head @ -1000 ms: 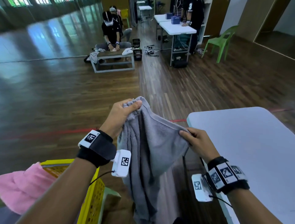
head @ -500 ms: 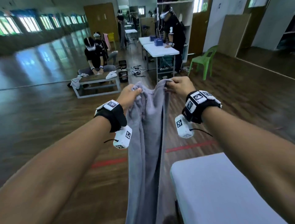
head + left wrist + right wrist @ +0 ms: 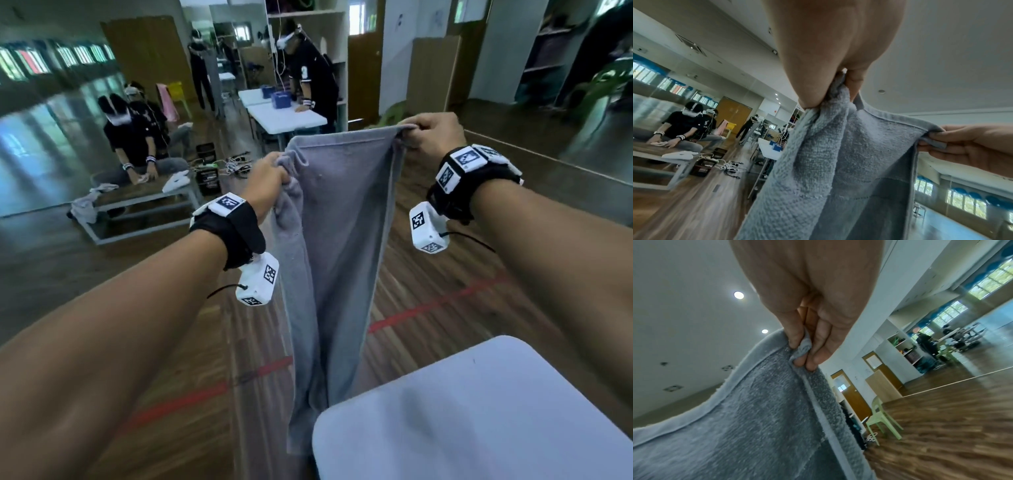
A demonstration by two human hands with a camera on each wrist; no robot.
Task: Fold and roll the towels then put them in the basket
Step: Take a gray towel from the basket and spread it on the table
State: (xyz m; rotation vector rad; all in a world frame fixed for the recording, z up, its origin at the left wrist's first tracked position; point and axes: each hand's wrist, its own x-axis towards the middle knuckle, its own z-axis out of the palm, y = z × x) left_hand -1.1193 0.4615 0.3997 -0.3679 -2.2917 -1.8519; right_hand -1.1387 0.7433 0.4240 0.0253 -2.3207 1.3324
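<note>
A grey towel (image 3: pixel 339 219) hangs lengthwise in the air in front of me, its top hem stretched between my two hands. My left hand (image 3: pixel 274 171) grips the bunched left top corner of the grey towel (image 3: pixel 838 154). My right hand (image 3: pixel 421 133), held a little higher, pinches the right top corner of the grey towel (image 3: pixel 764 410) between thumb and fingers (image 3: pixel 818 358). The towel's lower end drops behind the near corner of the white table (image 3: pixel 479 411). The basket is out of view.
Wooden floor with a red line (image 3: pixel 428 305) runs under the towel. Ahead, people work at a low bench (image 3: pixel 144 202) and a white table (image 3: pixel 284 116). A green chair (image 3: pixel 881 417) stands to the right by a cabinet.
My hands have risen and moved apart, spreading the towel's top edge wide. The right hand slid from the side of the towel to its top corner. The yellow basket has left the view.
</note>
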